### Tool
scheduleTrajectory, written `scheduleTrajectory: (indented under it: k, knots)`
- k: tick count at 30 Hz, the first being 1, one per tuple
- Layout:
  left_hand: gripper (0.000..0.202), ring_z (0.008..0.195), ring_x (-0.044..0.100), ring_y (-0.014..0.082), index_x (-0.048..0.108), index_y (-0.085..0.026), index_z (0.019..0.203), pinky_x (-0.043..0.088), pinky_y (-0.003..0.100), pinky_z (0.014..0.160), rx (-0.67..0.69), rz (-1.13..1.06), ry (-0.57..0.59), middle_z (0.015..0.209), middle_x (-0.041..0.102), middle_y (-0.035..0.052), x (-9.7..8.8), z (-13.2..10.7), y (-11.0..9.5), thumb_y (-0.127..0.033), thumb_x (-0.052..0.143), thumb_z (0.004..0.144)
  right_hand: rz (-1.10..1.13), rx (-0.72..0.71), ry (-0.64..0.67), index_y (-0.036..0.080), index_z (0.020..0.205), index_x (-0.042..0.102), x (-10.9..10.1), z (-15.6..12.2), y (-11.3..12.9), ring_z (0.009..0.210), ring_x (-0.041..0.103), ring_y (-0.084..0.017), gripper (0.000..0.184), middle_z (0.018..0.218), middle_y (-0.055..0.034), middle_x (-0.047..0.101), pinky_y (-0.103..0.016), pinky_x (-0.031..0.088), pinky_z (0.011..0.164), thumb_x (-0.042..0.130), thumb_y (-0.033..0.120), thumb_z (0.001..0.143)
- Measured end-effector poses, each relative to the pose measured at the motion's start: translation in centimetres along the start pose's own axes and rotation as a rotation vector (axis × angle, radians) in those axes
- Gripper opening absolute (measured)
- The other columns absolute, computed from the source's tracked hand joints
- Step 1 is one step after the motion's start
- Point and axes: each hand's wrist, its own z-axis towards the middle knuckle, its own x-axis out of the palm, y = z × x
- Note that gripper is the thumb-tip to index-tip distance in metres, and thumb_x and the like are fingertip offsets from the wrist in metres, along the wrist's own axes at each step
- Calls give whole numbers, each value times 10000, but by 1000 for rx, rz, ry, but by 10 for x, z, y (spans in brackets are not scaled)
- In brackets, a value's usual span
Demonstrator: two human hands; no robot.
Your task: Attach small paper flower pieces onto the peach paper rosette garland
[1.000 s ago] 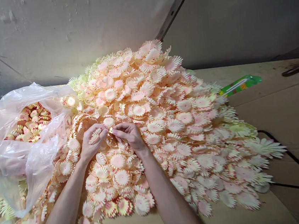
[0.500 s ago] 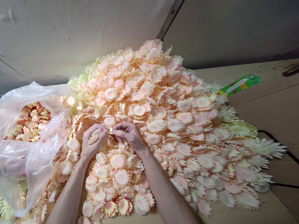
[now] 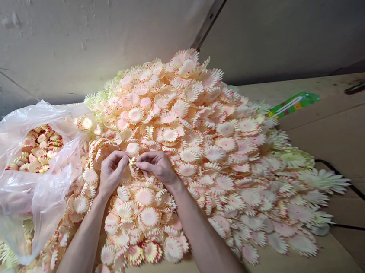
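Observation:
A big heap of pale pink and cream fabric flower heads [image 3: 210, 151] covers the cardboard surface [image 3: 348, 136]. Both my hands meet over the left middle of the heap. My left hand [image 3: 111, 172] is closed, its fingertips pinching a small flower piece [image 3: 132, 161]. My right hand [image 3: 156, 165] is closed too, its thumb and fingers pinching the same small piece from the right. The two sets of fingertips touch at that piece. My forearms rise from the bottom edge across the flowers.
A clear plastic bag [image 3: 27, 183] holding more flower pieces lies open at the left. A green package [image 3: 293, 103] lies beyond the heap at the right. A black cable [image 3: 361, 198] runs along the right. A grey wall [image 3: 93, 33] stands behind.
My left hand's fingers have curled in tighter, hiding the flower that lay under them. Both hands stay at the same spot on the heap.

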Motion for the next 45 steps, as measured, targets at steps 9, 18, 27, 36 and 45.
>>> scheduleTrajectory:
  k: [9,18,27,36,45]
  knots:
    - [299,621,504,87,570,-173,818,459,216,610,-141,-218,-162,727,540,-16,6,3,5,-463,646,823,63,-32,11,170,617,644,-6,-1,-1,400,417,-72,105,464,44,545,-220,321,439,690,256,655]
    - [323,640,507,83,577,-169,824,463,205,636,-173,-240,-163,732,546,-23,8,1,9,-476,674,791,242,-86,7,186,515,561,-2,-2,1,439,335,-73,130,463,50,444,-234,268,476,657,266,551]
    - [305,628,504,87,608,-170,858,447,213,622,-113,-145,-262,738,546,-19,2,4,12,-465,668,806,348,-85,-77,228,468,456,-3,-1,7,394,265,-99,417,368,50,316,-296,319,479,688,535,629]
    - [214,700,501,115,599,-172,823,406,242,655,137,161,-61,779,564,18,7,-3,-1,-369,569,901,21,10,-32,163,690,699,3,0,-2,450,382,-57,222,529,40,537,-227,266,441,842,317,620]
    - [231,697,511,124,611,-176,816,404,250,653,138,153,-16,773,585,26,7,-3,-2,-387,568,897,-15,21,-45,159,675,695,5,-1,-1,452,396,-58,217,537,35,542,-224,285,441,796,351,688]
